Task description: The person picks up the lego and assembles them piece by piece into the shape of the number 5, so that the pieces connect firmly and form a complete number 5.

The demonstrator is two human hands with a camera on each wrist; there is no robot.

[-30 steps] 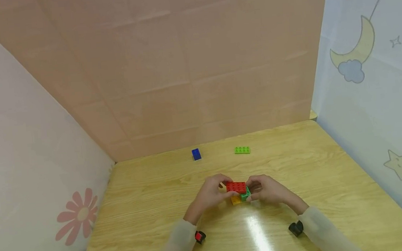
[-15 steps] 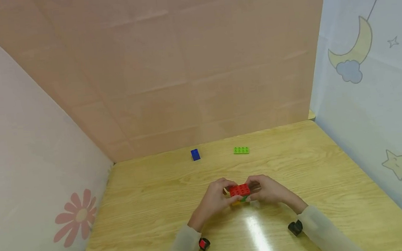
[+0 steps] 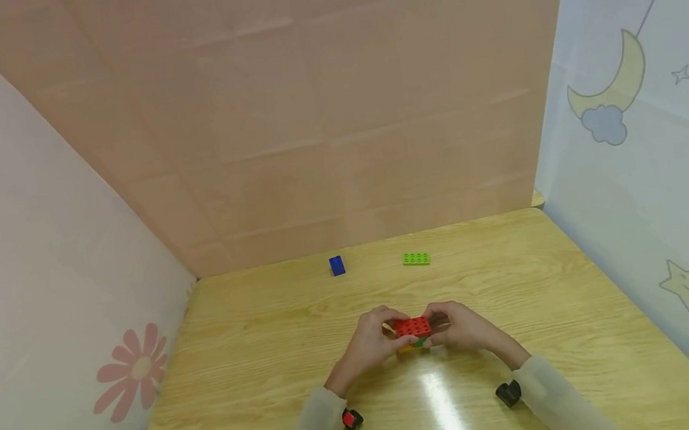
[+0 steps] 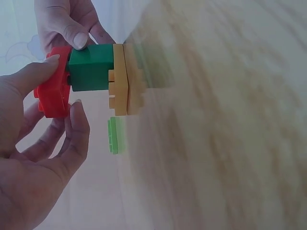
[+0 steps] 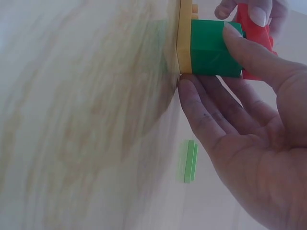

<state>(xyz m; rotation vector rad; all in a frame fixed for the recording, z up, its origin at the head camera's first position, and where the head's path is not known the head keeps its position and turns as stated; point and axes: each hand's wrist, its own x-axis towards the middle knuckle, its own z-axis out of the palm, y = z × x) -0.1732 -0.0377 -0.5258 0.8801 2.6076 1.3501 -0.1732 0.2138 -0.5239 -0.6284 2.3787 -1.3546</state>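
In the head view my left hand (image 3: pixel 370 339) and right hand (image 3: pixel 466 327) meet over a small stack of toy building bricks. My left thumb and fingers pinch the red brick (image 3: pixel 412 326) by its sides. Beneath it is a dark green brick (image 4: pixel 92 67), which my right hand grips, thumb on one face and fingers behind. A flat yellow-orange brick (image 4: pixel 121 79) forms the bottom, resting on the table. In the left wrist view a thin gap with studs shows between red and green, the red brick slightly tilted. Fingers hide part of the stack.
Farther back on the wood-grain table (image 3: pixel 256 332) lie a blue brick (image 3: pixel 337 265) and a flat lime green brick (image 3: pixel 416 258). A pinkish-brown sheet (image 3: pixel 336 120) rises behind the table. Printed white panels stand at both sides.
My left hand has shifted the red brick slightly right and toward me, so it now covers more of the green brick. The right hand stays almost in place.
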